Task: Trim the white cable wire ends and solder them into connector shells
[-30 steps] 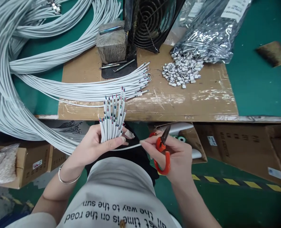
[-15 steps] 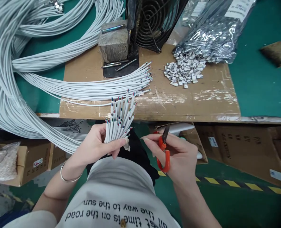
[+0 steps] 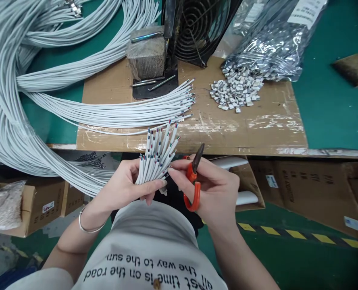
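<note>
My left hand (image 3: 133, 185) is closed around a bundle of white cables (image 3: 156, 161), just in front of the table edge. Their cut ends fan upward and show small coloured wire tips. In my right hand (image 3: 215, 189) is a pair of scissors (image 3: 192, 181) with orange handles, its dark blades pointing up and away. The thumb and forefinger of that hand reach the right side of the bundle; whether they pinch a cable I cannot tell. Beyond the bundle, another row of white cables (image 3: 130, 110) lies on a cardboard sheet (image 3: 242, 133).
Small metal connectors (image 3: 238, 90) are heaped before a shiny plastic bag (image 3: 269, 52). A black fan (image 3: 200, 28) stands behind a grey block (image 3: 145, 54) and thin metal tools (image 3: 161, 83). Thick cable coils (image 3: 3, 80) cover the left. Cardboard boxes (image 3: 306, 189) sit below the table.
My right hand has moved left with the scissors, up to the bundle's side. My left hand and the bundle have shifted slightly right and toward me.
</note>
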Tool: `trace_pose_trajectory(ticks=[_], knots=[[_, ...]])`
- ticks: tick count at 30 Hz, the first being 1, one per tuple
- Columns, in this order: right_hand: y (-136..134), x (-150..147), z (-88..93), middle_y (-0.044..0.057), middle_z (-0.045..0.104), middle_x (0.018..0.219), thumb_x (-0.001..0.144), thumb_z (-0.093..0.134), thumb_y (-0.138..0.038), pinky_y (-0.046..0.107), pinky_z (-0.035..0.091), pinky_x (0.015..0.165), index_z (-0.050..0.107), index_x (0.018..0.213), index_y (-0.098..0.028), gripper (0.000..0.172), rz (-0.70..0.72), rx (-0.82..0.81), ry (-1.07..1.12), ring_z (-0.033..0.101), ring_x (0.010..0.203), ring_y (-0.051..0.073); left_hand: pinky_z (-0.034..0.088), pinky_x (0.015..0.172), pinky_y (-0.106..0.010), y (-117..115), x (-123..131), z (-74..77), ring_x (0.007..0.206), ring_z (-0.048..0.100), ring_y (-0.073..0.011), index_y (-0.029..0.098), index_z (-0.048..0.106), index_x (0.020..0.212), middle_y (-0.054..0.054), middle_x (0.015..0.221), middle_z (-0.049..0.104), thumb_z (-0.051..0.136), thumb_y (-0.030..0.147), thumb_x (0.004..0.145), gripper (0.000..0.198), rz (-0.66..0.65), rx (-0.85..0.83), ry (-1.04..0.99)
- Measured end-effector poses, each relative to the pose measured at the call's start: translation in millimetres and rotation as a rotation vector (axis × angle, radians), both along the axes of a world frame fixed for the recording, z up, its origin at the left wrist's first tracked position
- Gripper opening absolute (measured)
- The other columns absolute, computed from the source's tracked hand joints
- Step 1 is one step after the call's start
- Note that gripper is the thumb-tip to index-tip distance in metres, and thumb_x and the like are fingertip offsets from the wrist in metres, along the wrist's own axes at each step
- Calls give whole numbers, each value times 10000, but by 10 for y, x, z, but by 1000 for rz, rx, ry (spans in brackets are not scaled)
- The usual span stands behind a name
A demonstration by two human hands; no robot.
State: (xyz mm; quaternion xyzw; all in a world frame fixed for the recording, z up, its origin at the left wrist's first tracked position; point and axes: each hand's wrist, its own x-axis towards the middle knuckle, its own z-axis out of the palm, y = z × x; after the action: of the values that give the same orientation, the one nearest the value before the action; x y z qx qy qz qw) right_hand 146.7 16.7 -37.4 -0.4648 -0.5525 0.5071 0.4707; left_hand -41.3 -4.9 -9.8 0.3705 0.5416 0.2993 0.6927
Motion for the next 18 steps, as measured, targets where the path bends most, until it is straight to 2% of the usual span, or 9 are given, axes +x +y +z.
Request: trace_pose_trajectory(ticks=[4, 8, 12, 16, 18], knots=[[3, 4, -3, -45, 644, 667, 850, 805, -144, 219, 401, 496, 819, 805, -250, 115, 6, -3, 2, 507, 558, 80, 513, 529, -210, -4, 12, -6, 499, 643, -115, 146, 717, 790, 3, 561, 728, 891, 255, 845, 212, 37, -8, -85], [-12, 28, -17, -40, 657, 676, 863, 809, -169, 215, 407, 492, 825, 796, -261, 115, 18, -52, 31, 532, 567, 84, 646, 703, -259, -27, 19, -33, 686, 787, -170, 149, 778, 882, -28, 739, 826, 871, 273, 888, 155, 92, 2, -117], [-12, 47, -28, -31, 682, 682, 836, 837, -174, 218, 478, 520, 838, 804, -256, 88, 26, -99, 115, 583, 567, 95, 653, 803, -260, -37, 4, -84, 817, 803, -170, 176, 818, 960, -7, 880, 845, 894, 278, 874, 153, 134, 67, -71], [-12, 42, -47, -48, 625, 593, 828, 842, -183, 234, 510, 526, 838, 796, -245, 69, 43, -169, 174, 513, 484, 81, 619, 884, -261, -35, -4, -103, 908, 773, -173, 181, 837, 1000, -13, 972, 844, 893, 287, 877, 171, 112, 166, 50], [-27, 20, -56, -52, 599, 552, 824, 845, -198, 239, 515, 515, 834, 789, -237, 54, 46, -232, 244, 508, 467, 85, 618, 858, -266, -33, 4, -94, 878, 768, -175, 176, 829, 998, -16, 959, 839, 882, 294, 886, 171, 102, 156, 30]])
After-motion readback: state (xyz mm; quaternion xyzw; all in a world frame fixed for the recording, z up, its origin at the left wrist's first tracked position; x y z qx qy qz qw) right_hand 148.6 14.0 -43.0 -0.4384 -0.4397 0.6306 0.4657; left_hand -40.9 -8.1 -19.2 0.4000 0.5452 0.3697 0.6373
